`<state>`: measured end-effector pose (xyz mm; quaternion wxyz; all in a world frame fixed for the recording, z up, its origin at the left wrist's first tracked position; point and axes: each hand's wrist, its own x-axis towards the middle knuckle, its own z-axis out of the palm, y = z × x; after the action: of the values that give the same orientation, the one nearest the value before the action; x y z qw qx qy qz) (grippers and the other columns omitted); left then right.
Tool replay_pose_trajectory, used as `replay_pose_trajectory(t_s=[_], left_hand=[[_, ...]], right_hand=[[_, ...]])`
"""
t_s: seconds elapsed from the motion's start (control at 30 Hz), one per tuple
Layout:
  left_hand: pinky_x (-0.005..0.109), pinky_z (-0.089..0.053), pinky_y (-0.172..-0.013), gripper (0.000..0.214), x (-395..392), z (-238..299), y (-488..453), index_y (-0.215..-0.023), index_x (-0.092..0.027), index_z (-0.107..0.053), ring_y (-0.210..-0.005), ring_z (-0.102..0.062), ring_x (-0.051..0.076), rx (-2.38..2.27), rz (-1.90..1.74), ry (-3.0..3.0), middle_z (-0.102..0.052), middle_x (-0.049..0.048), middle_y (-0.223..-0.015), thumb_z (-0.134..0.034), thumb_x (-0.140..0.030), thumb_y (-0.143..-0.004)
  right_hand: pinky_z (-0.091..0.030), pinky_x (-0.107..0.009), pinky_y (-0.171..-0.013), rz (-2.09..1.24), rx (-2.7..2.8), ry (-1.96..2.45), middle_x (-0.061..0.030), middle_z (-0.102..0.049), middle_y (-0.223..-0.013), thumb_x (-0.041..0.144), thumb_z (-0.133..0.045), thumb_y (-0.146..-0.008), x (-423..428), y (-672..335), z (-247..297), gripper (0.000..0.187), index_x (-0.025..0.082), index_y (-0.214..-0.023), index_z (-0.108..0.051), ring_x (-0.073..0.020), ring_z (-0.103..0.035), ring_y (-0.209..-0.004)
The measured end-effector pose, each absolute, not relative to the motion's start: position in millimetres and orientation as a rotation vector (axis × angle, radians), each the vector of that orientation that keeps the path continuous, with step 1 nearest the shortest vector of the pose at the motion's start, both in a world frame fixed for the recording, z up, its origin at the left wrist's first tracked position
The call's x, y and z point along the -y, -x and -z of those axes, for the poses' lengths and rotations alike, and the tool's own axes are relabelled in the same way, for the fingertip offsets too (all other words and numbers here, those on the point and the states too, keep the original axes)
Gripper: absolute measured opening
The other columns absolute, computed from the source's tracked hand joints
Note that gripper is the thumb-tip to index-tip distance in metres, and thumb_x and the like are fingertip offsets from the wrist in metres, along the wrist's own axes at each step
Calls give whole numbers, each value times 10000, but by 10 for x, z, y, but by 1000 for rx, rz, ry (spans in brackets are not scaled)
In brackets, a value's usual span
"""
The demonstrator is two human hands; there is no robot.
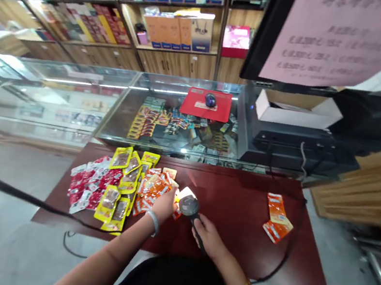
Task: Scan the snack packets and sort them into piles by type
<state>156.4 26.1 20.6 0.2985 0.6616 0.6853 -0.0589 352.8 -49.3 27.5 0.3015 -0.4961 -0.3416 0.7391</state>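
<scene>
My right hand [208, 236] is closed round the handle of a black barcode scanner [189, 206], whose head points down at the dark red table [237, 210]. My left hand [164, 205] is closed on a small snack packet [184, 193] held just under the scanner head, lit by its light. Left of my hands lies a heap of small packets: orange ones [153, 187], yellow ones [124, 185] and red ones [92, 184]. Three orange packets [277, 218] lie apart on the table's right side.
A glass display counter [164, 123] stands behind the table, with a red mouse pad [206, 104] and mouse on it. A monitor with a pink sheet [342, 36] and a white box [295, 111] stand at right. A black cable [1, 188] runs left.
</scene>
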Motion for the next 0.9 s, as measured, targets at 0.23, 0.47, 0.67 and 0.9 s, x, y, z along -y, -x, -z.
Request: replay_pose_trajectory(t_s=[0.23,0.47,0.67,0.9], left_hand=[[280,-449,-687,434,-107,-261,-769,-1163,-214,-502,-840,-692,235,-2102,33,-1440,-710,87,-931,-611,-453,-817],[332,-470,-792,400,-334,-168,-256,-1103,-171,-528,-958,-660,266,-2251,-66,-1394,-665,138,-1033,-578,-463,-834],[399,-437,-968,470,-418,-174,-562,-1222,-126,-491,-1159,-544,299,-2344,-188,-1669,-544,182,-1206,-599,-347,-821],[353,-450,-963,350,-659,-154,-1940,-1178,-174,-520,-1123,-566,249,-1777,-237,-2029,-533,128,-1206,-588,-302,-860]], right_hand=[[-278,-196,-374,-2020,1090,1275,79,-460,-533,773,-529,-757,481,-3135,-344,638,179,-992,-548,-74,-364,-391],[-265,-199,-358,-2023,1038,1311,87,-456,-529,773,-539,-747,564,-3174,-290,667,175,-1041,-547,-71,-339,-375],[-256,-193,-356,-1958,917,1349,89,-443,-524,778,-547,-735,591,-3364,-295,580,211,-847,-498,-64,-333,-372],[-294,-190,-374,-1773,709,1402,80,-484,-553,753,-573,-738,614,-3875,-305,551,215,-784,-464,-60,-367,-391]])
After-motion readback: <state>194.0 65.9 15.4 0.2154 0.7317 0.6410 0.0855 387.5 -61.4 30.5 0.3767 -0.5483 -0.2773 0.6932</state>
